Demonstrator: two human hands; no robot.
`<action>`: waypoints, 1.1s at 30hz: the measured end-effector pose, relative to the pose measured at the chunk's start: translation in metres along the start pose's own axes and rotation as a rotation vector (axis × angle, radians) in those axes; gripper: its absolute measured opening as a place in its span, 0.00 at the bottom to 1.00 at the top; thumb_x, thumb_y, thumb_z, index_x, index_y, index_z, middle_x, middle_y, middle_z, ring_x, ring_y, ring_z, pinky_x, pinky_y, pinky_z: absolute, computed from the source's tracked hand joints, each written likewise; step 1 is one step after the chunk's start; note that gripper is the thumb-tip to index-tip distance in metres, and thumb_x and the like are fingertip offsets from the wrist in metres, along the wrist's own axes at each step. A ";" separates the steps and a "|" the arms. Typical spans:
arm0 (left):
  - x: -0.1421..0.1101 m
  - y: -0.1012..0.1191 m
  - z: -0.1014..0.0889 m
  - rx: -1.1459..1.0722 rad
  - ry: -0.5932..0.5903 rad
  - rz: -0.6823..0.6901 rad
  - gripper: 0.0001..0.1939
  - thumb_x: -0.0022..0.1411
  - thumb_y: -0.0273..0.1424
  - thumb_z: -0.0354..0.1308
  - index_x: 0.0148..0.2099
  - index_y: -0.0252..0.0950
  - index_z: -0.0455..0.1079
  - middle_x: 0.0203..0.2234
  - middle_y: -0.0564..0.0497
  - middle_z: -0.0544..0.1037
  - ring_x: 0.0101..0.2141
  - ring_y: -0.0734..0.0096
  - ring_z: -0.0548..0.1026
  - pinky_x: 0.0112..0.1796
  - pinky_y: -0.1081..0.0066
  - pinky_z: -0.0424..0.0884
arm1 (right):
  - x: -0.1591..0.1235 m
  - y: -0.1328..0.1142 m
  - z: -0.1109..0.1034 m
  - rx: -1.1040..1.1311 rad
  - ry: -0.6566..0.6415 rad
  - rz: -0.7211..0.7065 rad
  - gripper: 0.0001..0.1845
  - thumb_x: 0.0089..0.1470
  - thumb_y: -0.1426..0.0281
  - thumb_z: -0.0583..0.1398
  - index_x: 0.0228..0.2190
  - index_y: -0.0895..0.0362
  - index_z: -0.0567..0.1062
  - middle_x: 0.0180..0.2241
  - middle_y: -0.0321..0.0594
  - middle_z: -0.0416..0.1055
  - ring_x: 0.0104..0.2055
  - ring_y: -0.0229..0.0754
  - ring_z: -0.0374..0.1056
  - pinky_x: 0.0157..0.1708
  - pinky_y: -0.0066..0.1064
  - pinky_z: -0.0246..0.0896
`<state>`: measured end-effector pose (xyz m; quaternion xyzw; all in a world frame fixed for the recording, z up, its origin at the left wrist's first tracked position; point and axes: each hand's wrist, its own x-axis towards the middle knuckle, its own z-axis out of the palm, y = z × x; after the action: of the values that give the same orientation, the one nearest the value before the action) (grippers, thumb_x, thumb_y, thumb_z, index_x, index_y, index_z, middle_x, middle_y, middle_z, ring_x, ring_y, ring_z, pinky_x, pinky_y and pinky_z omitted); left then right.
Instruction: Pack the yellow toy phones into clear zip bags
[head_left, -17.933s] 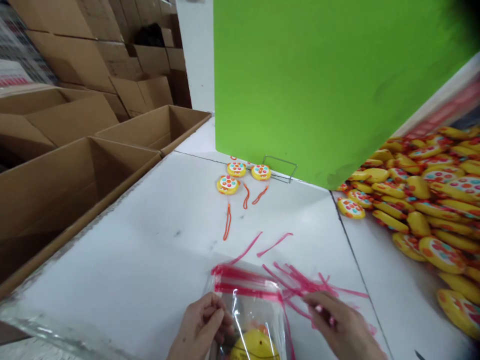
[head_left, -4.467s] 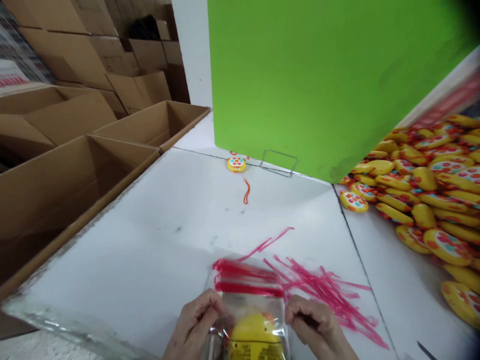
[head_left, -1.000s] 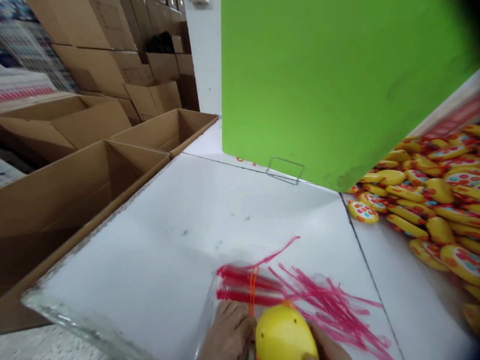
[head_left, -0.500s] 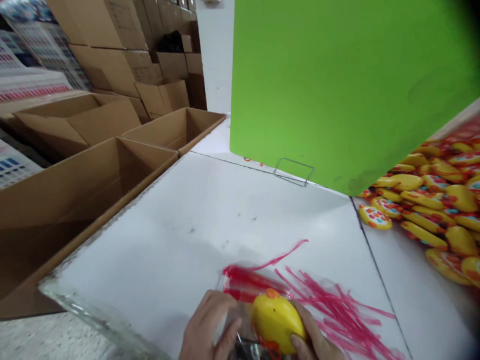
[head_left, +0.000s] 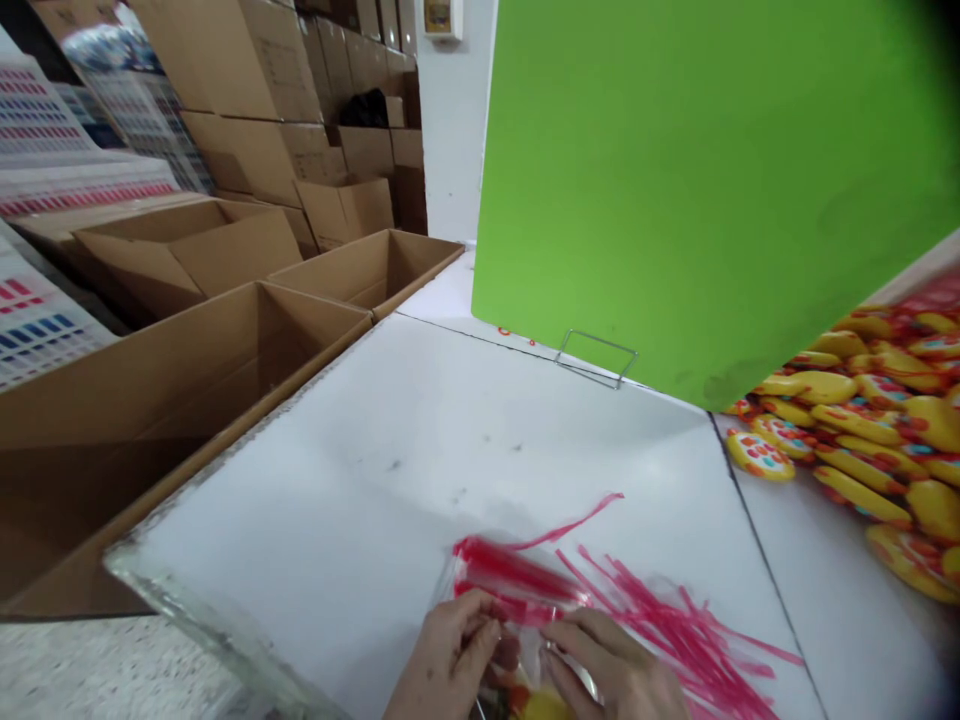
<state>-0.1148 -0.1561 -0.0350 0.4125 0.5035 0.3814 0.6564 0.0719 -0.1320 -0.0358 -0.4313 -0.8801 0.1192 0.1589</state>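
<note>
At the bottom edge both hands close on a clear plastic bag with a red seal strip [head_left: 517,585]. My left hand [head_left: 450,665] pinches the bag's left side near its mouth. My right hand [head_left: 611,670] grips the right side, fingers curled. A yellow toy [head_left: 536,705] shows only partly inside the bag, between my hands. The bag lies on top of a stack of the same red-edged bags.
A heap of peeled red strips [head_left: 675,625] lies to the right. Yellow toys [head_left: 847,410] are piled at the right. A green board [head_left: 712,180] on a wire stand [head_left: 596,357] stands behind. Open cardboard boxes [head_left: 187,370] line the white table's [head_left: 420,450] left edge.
Half a second ago my right hand held the yellow toy above the bag; it now sits down inside the bag, and both hands grip the bag's mouth. The view has shifted leftward.
</note>
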 end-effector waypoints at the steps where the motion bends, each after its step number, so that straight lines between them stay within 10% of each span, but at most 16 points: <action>1: 0.000 0.002 0.000 0.041 -0.011 0.011 0.11 0.61 0.37 0.49 0.33 0.35 0.65 0.26 0.50 0.74 0.30 0.68 0.74 0.33 0.70 0.70 | 0.005 -0.005 0.003 0.025 0.047 -0.005 0.09 0.58 0.67 0.53 0.35 0.50 0.73 0.31 0.38 0.76 0.29 0.39 0.74 0.24 0.23 0.69; 18: -0.003 0.025 0.008 0.547 -0.067 0.107 0.15 0.63 0.31 0.42 0.39 0.35 0.70 0.24 0.50 0.74 0.25 0.70 0.68 0.27 0.75 0.62 | 0.028 -0.024 0.010 -0.032 0.188 -0.011 0.12 0.50 0.77 0.50 0.21 0.53 0.68 0.18 0.33 0.70 0.18 0.38 0.67 0.16 0.26 0.56; 26: -0.005 0.007 -0.004 0.530 -0.041 0.015 0.15 0.63 0.34 0.44 0.36 0.35 0.70 0.28 0.47 0.78 0.30 0.67 0.74 0.29 0.75 0.66 | -0.019 0.023 -0.016 0.185 0.104 0.471 0.07 0.51 0.67 0.56 0.23 0.54 0.72 0.18 0.31 0.72 0.18 0.35 0.67 0.18 0.21 0.63; 30: 0.006 0.004 0.003 0.525 -0.070 0.037 0.18 0.59 0.38 0.53 0.49 0.35 0.67 0.42 0.43 0.76 0.41 0.62 0.73 0.40 0.71 0.67 | -0.015 0.011 -0.019 0.273 0.119 0.401 0.10 0.53 0.66 0.55 0.23 0.55 0.72 0.17 0.32 0.71 0.18 0.35 0.65 0.18 0.21 0.62; 33: 0.011 0.010 0.012 0.600 -0.103 0.104 0.12 0.60 0.32 0.49 0.40 0.34 0.72 0.33 0.46 0.78 0.34 0.65 0.73 0.34 0.73 0.66 | 0.001 -0.007 -0.013 0.269 0.122 0.316 0.11 0.53 0.69 0.55 0.21 0.55 0.71 0.18 0.32 0.70 0.18 0.34 0.65 0.19 0.21 0.61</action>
<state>-0.1019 -0.1440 -0.0278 0.6318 0.5381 0.2273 0.5095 0.0707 -0.1343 -0.0214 -0.5454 -0.7664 0.2326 0.2471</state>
